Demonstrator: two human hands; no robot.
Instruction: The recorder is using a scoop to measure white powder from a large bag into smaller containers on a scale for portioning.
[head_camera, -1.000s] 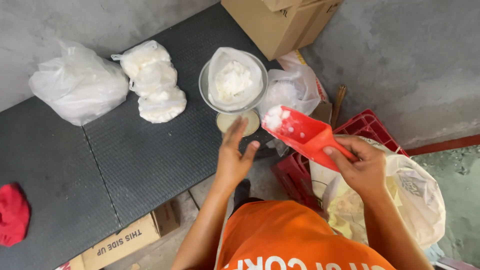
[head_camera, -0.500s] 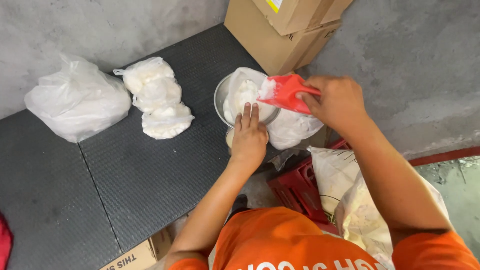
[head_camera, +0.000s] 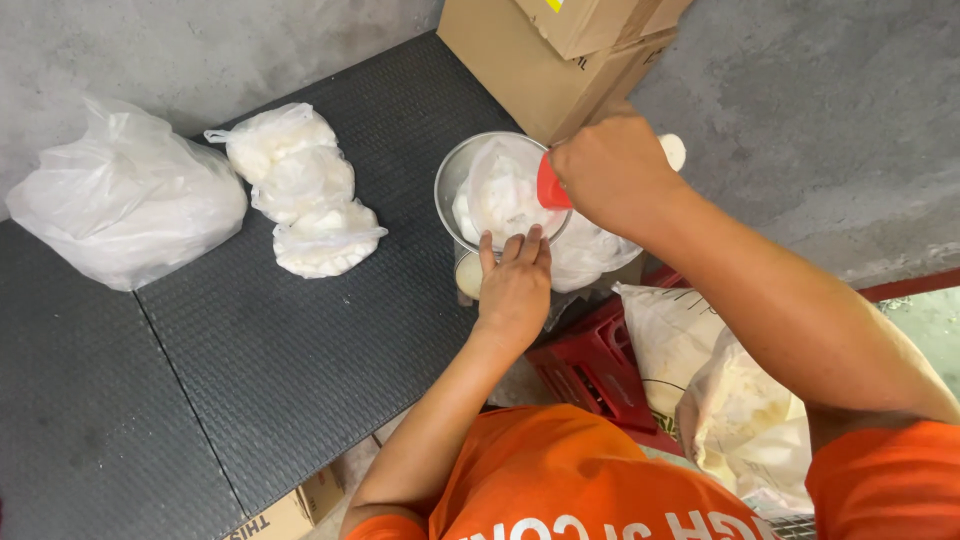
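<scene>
Large white plastic bag (head_camera: 125, 205) lay at the dark ribbed table's (head_camera: 300, 370) left end; three small filled bags (head_camera: 305, 190) beside it, open table in front. Left hand (head_camera: 514, 285), fingers flat and spread, pressed the metal bowl's (head_camera: 452, 180) near rim. Bowl lined with a white bag of powder (head_camera: 495, 190) (at the table's right edge). Right hand (head_camera: 612, 170) gripped a red scoop (head_camera: 549, 187), mostly hidden, mouth pointing left into the bowl. Cardboard boxes (head_camera: 540, 70) behind.
</scene>
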